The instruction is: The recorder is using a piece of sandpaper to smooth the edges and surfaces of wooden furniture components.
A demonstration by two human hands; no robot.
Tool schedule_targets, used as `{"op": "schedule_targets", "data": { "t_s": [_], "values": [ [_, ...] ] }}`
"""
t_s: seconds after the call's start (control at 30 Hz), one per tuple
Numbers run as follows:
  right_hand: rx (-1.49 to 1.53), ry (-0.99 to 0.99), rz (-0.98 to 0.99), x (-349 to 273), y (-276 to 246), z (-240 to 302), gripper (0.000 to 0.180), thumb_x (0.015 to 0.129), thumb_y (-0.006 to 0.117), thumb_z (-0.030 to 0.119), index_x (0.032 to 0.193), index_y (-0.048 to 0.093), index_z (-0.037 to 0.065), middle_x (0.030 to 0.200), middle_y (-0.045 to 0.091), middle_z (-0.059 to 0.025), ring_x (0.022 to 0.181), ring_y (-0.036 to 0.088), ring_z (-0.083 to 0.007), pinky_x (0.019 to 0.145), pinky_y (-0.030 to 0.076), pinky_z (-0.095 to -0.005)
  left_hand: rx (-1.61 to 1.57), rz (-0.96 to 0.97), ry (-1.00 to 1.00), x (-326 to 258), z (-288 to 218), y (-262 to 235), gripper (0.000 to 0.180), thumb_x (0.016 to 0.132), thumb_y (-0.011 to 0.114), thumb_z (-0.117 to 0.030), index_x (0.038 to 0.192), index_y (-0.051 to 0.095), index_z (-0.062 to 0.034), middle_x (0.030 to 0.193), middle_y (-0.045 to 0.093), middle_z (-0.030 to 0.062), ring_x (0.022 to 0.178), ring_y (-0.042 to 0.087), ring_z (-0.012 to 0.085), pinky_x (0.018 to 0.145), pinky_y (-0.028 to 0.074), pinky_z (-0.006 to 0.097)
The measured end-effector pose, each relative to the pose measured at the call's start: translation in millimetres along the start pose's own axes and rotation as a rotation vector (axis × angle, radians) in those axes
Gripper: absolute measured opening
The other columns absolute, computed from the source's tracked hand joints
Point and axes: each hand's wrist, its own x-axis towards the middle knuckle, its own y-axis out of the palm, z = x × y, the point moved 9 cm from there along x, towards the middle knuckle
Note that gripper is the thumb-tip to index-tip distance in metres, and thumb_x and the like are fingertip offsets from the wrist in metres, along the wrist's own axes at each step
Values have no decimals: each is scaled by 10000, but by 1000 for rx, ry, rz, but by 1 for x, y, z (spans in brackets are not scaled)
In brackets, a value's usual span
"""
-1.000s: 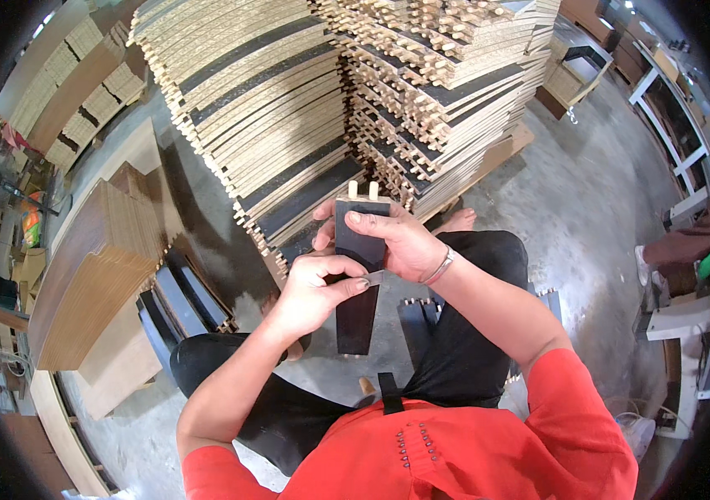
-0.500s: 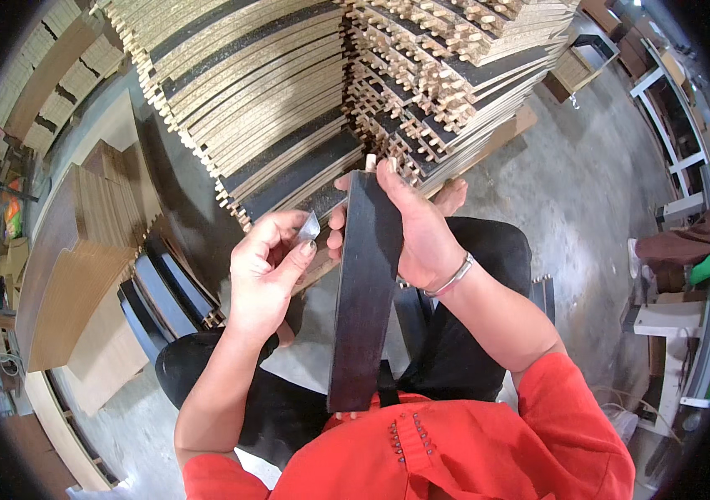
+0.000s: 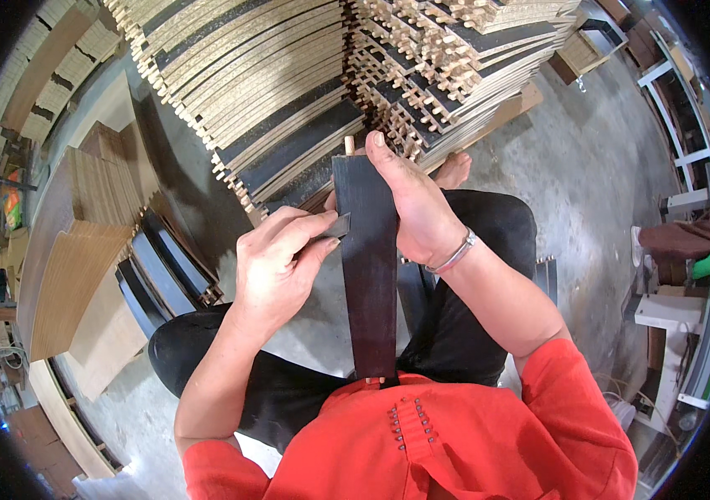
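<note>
A long black board (image 3: 367, 275) stands on edge between my chest and my outstretched hands, a wooden dowel showing at its far end. My right hand (image 3: 409, 200) grips the far part of the board from the right side. My left hand (image 3: 276, 258) pinches a small grey metal blade (image 3: 336, 227) and presses it against the board's left edge. I sit with black trousers and a red shirt below.
Tall stacks of black-faced chipboard strips (image 3: 288, 92) with dowels rise just ahead. More black boards (image 3: 155, 267) and brown panels (image 3: 72, 267) lie at left. Bare concrete floor (image 3: 596, 150) and a white frame (image 3: 688, 167) are at right.
The board swung from a short piece held across to lengthwise against my chest. My right hand slid to its far end, and my left hand brought the blade to its left edge.
</note>
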Motion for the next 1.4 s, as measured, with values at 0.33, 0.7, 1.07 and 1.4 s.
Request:
{"op": "schedule_targets", "data": {
  "t_s": [0.33, 0.7, 1.07, 1.4],
  "values": [
    [51, 27, -75, -5, -2, -6, 418, 912, 555, 482, 977, 613, 73, 886, 623, -6, 769, 582, -79, 670, 478, -251, -180, -19, -137, 2, 10, -1, 214, 721, 694, 80, 930, 661, 49, 782, 652, 126, 652, 645, 177, 598, 512, 269],
    [0, 26, -48, 0, -8, -8, 457, 955, 464, 471, 1096, 565, 48, 950, 632, -59, 792, 637, -161, 646, 561, -335, -127, 49, -139, 4, 1, -1, 213, 715, 708, 65, 922, 671, 32, 765, 650, 115, 653, 636, 173, 607, 496, 258],
    [66, 107, -123, -8, -5, -10, 505, 899, 530, 532, 990, 592, 40, 820, 640, -73, 646, 643, -169, 583, 547, -319, -70, 38, -144, 4, 11, -5, 189, 729, 690, 42, 915, 677, 11, 751, 632, 86, 650, 598, 124, 584, 464, 251],
    [64, 224, 95, -15, 25, -28, 477, 908, 536, 496, 975, 609, 29, 785, 643, -69, 622, 646, -173, 560, 550, -313, -786, 23, -631, -5, 49, 18, 135, 813, 700, -27, 856, 602, 55, 667, 587, 53, 527, 588, 122, 455, 492, 269]
  ]
}}
